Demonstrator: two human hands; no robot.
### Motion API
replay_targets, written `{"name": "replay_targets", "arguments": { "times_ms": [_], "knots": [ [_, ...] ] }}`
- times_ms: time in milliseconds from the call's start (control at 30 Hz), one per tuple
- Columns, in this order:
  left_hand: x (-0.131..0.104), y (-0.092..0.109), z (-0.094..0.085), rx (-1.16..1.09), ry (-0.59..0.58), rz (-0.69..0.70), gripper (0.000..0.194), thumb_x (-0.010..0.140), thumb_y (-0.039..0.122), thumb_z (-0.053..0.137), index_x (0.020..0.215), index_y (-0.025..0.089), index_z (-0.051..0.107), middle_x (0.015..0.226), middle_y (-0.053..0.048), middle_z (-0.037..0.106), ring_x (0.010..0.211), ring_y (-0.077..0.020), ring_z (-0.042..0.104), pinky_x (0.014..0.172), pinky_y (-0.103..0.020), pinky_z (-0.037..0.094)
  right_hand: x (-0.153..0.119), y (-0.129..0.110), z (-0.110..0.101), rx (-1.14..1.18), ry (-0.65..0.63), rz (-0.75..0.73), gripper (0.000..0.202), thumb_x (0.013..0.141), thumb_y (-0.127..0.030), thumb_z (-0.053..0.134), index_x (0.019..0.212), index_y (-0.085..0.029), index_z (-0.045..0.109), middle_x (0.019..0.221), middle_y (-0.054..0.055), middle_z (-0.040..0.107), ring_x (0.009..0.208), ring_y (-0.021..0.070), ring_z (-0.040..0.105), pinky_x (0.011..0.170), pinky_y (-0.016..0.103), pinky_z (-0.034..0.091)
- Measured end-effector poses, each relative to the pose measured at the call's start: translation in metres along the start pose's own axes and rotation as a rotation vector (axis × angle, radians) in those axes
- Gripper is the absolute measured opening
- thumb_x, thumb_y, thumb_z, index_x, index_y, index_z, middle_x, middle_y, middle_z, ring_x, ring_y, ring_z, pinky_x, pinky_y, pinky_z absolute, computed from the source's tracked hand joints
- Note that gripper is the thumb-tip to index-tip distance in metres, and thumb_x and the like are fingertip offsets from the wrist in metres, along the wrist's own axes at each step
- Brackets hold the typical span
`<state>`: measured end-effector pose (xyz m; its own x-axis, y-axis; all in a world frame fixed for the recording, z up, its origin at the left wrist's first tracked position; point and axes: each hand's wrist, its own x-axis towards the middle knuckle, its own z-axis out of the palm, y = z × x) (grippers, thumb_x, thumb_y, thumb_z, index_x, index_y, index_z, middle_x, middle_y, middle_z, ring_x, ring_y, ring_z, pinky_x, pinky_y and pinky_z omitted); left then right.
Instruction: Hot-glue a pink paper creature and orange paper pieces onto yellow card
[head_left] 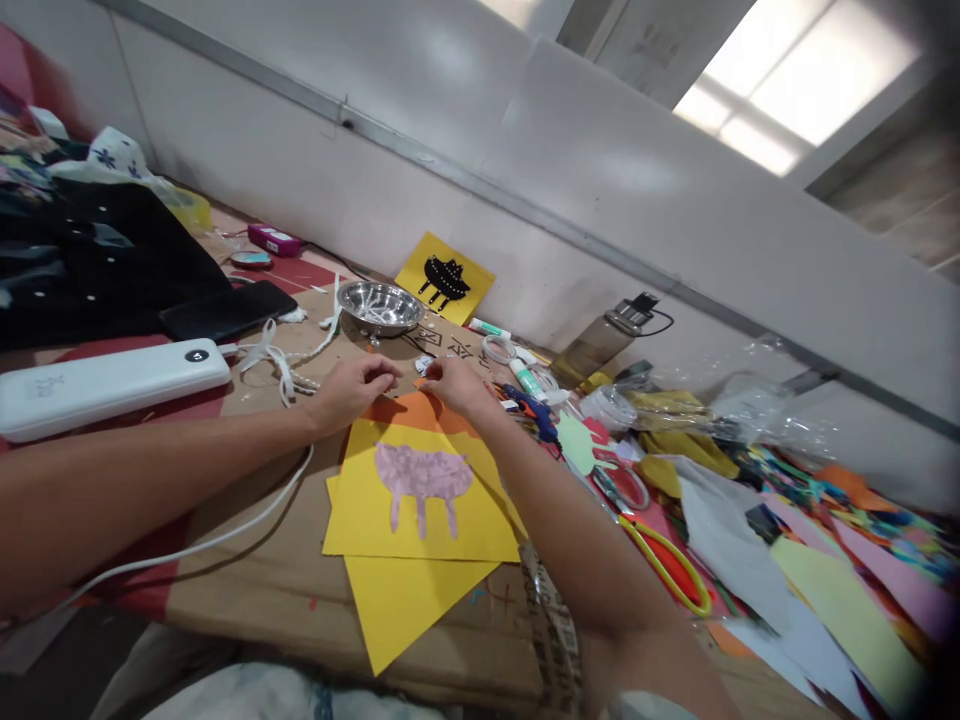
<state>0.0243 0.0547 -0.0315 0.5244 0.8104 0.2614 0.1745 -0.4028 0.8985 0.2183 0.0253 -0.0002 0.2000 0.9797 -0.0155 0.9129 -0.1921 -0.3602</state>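
Power bank (112,390): white, dark round display (196,356)
Phone (229,312): beside black cloth (112,260)
Bottle (600,345): dark cap (637,309), near wall (480,100)
Box (274,240): magenta
Plastic wrap (757,400): clear, crumpled

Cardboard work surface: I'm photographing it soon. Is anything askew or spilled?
The lower yellow sheet looks askew: it lies turned under the upper yellow sheet, a corner jutting towards the near edge. I see no spill.
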Motion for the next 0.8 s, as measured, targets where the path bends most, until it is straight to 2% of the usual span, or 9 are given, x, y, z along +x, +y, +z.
{"name": "replay_targets", "arguments": {
  "times_ms": [167, 300, 467, 600, 700, 800],
  "knots": [
    [0.002, -0.005, 0.001, 0.01, -0.02, 0.022, 0.028, 0.081, 0.034, 0.053, 0.095, 0.016, 0.069, 0.084, -0.006, 0.074, 0.079, -0.0183, 0.068, 0.074, -0.031, 0.054, 0.016, -0.016, -0.007, -0.116, -0.131, 0.06, 0.014, 0.071, -0.025, 0.079, 0.079, -0.015, 0.073, 0.078, 0.007, 0.074, 0.074, 0.0173, 0.066, 0.062, 0.024, 0.045],
    [0.0, -0.002, 0.0, 0.048, -0.025, 0.015, 0.028, 0.082, 0.033, 0.052, 0.096, 0.017, 0.07, 0.082, -0.006, 0.073, 0.077, -0.0177, 0.067, 0.071, -0.03, 0.053, 0.023, -0.023, -0.012, -0.148, -0.248, 0.054, 0.016, 0.071, -0.027, 0.082, 0.073, -0.014, 0.072, 0.071, 0.006, 0.071, 0.07, 0.0164, 0.066, 0.062, 0.023, 0.048],
    [-0.001, 0.001, 0.0, 0.052, -0.029, 0.017, 0.026, 0.083, 0.03, 0.052, 0.097, 0.018, 0.07, 0.081, -0.005, 0.073, 0.075, -0.0167, 0.067, 0.069, -0.028, 0.052, 0.022, -0.025, -0.009, -0.167, -0.35, 0.046, 0.026, 0.092, -0.036, 0.062, 0.106, -0.014, 0.065, 0.102, 0.006, 0.068, 0.086, 0.0158, 0.066, 0.076, 0.034, 0.057],
    [-0.002, 0.002, 0.0, 0.033, -0.038, 0.007, 0.026, 0.083, 0.03, 0.052, 0.098, 0.017, 0.069, 0.087, -0.006, 0.074, 0.081, -0.0177, 0.068, 0.073, -0.029, 0.053, 0.017, -0.027, -0.006, -0.185, -0.314, 0.037, 0.028, 0.094, -0.034, 0.06, 0.115, -0.016, 0.061, 0.112, 0.007, 0.065, 0.095, 0.0178, 0.065, 0.081, 0.038, 0.057],
    [-0.002, 0.001, 0.0, 0.017, -0.03, 0.018, 0.025, 0.083, 0.03, 0.052, 0.097, 0.017, 0.069, 0.091, -0.006, 0.075, 0.084, -0.018, 0.069, 0.075, -0.029, 0.054, 0.015, -0.031, -0.008, -0.202, -0.272, 0.047, 0.022, 0.089, -0.029, 0.067, 0.106, -0.015, 0.065, 0.104, 0.007, 0.068, 0.09, 0.0167, 0.066, 0.08, 0.034, 0.056],
    [-0.001, -0.001, 0.0, 0.029, -0.019, 0.032, 0.025, 0.082, 0.029, 0.053, 0.096, 0.017, 0.069, 0.091, -0.006, 0.075, 0.086, -0.0183, 0.069, 0.076, -0.029, 0.055, 0.016, -0.034, -0.011, -0.207, -0.292, 0.066, 0.018, 0.085, -0.025, 0.072, 0.097, -0.013, 0.067, 0.094, 0.006, 0.07, 0.084, 0.0157, 0.067, 0.077, 0.031, 0.055]
  ]
}}
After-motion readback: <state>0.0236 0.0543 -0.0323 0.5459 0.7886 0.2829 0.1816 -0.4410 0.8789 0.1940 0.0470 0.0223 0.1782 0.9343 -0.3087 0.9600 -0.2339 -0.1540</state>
